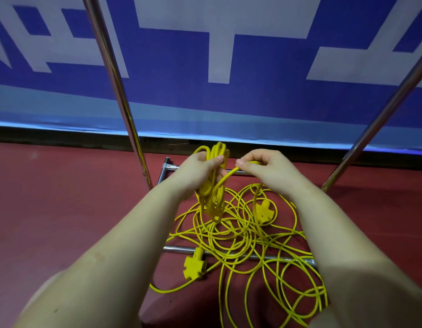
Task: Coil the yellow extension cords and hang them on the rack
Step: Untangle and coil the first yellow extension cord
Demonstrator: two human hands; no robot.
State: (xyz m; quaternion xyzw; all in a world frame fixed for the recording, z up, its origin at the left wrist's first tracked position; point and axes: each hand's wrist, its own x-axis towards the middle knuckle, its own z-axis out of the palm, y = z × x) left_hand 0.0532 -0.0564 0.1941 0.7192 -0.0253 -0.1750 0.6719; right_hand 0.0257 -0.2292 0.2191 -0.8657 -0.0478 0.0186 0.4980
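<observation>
Left hand: the left hand (197, 172) held a grip around a bundle of yellow cord loops (213, 183), raised above the floor.
Right hand: the right hand (261, 165) pinched a single cord strand (225, 177) beside the bundle.
Loose cords: a tangled yellow extension cord pile (248, 235) lay on the red floor (63, 197) over the rack's lower bar (179, 250).
Sockets: two yellow socket blocks (194, 266) lay in the tangle.
Rack: chrome uprights (115, 76) rose on both sides.
</observation>
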